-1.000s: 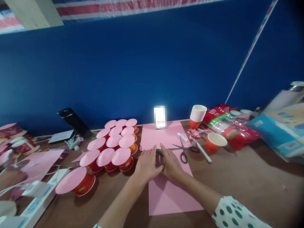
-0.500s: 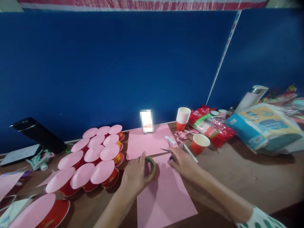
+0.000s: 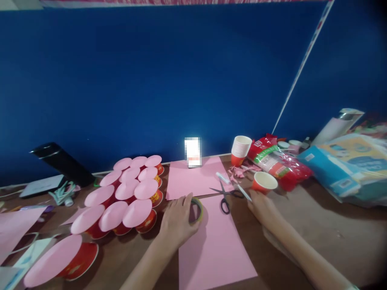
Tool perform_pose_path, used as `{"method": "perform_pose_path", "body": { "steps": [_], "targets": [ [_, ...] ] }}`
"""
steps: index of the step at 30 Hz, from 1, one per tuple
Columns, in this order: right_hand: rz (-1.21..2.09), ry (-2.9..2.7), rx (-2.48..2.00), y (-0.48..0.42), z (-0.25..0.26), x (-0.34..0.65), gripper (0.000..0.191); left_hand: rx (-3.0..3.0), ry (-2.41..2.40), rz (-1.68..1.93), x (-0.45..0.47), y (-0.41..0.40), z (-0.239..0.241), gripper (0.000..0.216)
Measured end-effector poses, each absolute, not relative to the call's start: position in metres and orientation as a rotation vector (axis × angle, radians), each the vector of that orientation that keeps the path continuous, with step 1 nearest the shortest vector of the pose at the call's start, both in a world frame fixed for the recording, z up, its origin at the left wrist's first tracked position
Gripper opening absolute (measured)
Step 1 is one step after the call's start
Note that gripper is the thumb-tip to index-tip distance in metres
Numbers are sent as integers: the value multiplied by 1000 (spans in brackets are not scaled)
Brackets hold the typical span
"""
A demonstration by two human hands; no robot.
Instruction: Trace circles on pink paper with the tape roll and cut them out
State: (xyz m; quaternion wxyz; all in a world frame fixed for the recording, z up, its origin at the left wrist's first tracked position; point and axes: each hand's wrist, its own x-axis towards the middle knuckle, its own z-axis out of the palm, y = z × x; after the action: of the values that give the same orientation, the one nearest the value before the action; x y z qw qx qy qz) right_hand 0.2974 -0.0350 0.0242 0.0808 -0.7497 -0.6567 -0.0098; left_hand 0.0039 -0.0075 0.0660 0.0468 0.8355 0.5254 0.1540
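A brown counter [image 3: 308,229] runs along a deep blue wall [image 3: 181,72], which borders its back edge. A person's left hand [image 3: 180,219] is curled, thumb and fingers closed around a tilted roll of yellowish-green tape [image 3: 201,209], over the far left corner of a pink paper sheet [image 3: 211,257] reaching toward the viewer.

The right hand [image 3: 263,209] is partly bent, its fingertips close to a slim white pen [image 3: 243,192] and a single red paper cup with a white inside [image 3: 259,186]; whether it grips either cannot be told. Between the hands, scissors with black handles [image 3: 225,194] lie spread open.

Toward the back edge lies a second pink paper sheet [image 3: 193,181], with a small white tube [image 3: 223,178] on its right side and a bright, blurred-out rectangle [image 3: 192,152] at its far edge. Right of it, along the back edge, come a stack of red-and-white paper cups [image 3: 241,149], a glossy red plastic bag [image 3: 269,161] and a blue and yellow plastic package [image 3: 347,165].

On the left, twelve red cups topped with pink paper discs [image 3: 127,189] stand grouped; a similar one [image 3: 80,262] sits apart, nearer the viewer. A black cylindrical bottle [image 3: 63,163] leans toward the back left corner.
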Motion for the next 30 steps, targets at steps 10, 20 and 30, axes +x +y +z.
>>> {"method": "perform_pose_path", "body": {
  "steps": [10, 20, 30],
  "targets": [
    [85, -1899, -2018, -58, 74, 260, 12, 2492, 1597, 535, 3, -10, 63, 42],
    [377, -1860, -1843, -59, 75, 256, 9, 2473, 1463, 644, -4, -8, 58, 58],
    [339, -1918, -1949, -40, 37, 237, 15, 2453, 1458, 630, -4, -6, 57, 54]
  ]
}}
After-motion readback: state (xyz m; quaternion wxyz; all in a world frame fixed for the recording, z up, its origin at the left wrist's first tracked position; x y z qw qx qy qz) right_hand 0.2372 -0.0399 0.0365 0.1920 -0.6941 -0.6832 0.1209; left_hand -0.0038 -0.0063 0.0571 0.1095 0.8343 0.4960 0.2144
